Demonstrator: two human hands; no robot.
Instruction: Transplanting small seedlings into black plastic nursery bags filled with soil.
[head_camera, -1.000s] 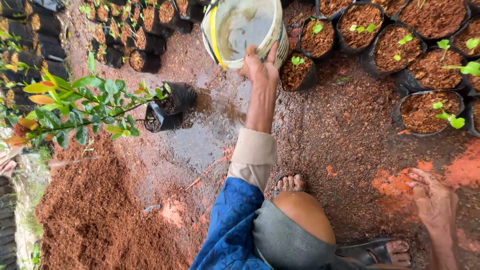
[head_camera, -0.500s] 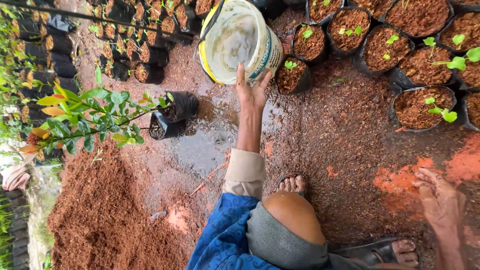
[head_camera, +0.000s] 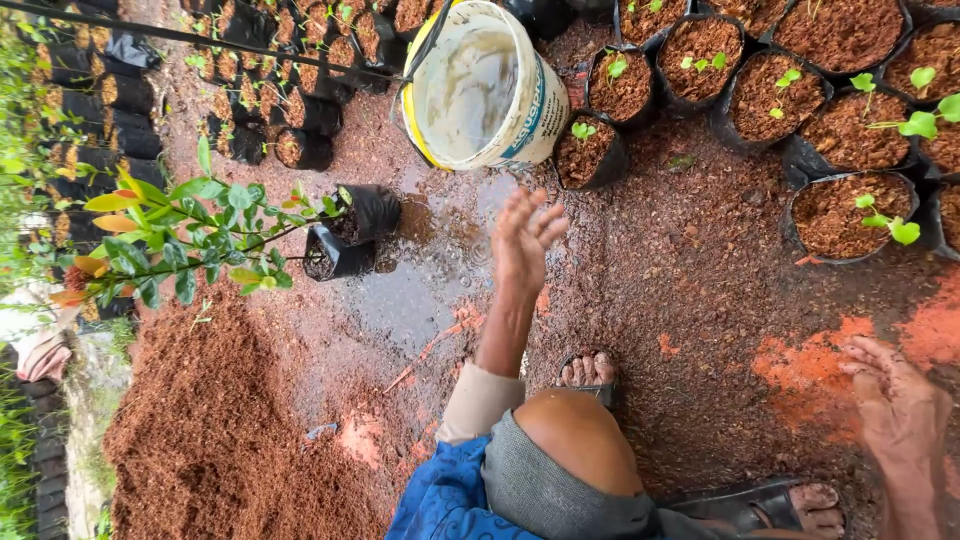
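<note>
My left hand (head_camera: 525, 240) hangs in the air, fingers spread and holding nothing, just short of a white bucket (head_camera: 480, 85) with a yellow rim. The bucket is tipped on its side with its mouth towards me and wet inside. A shiny puddle (head_camera: 430, 275) lies on the ground between hand and bucket. My right hand (head_camera: 895, 405), dusted with soil, rests flat on the red earth at the lower right. A leafy sapling (head_camera: 190, 225) in a black grow bag (head_camera: 350, 235) lies on its side left of the puddle.
Black grow bags of brown soil with small green seedlings (head_camera: 850, 210) stand at the upper right. Rows of smaller filled bags (head_camera: 270, 110) line the upper left. A heap of loose brown compost (head_camera: 220, 430) lies at lower left. My knee (head_camera: 580, 440) and sandalled feet (head_camera: 590, 370) are below.
My left hand was touching the bucket's rim; now it has let go and drawn back towards me. The bucket stays tipped and the wet patch remains.
</note>
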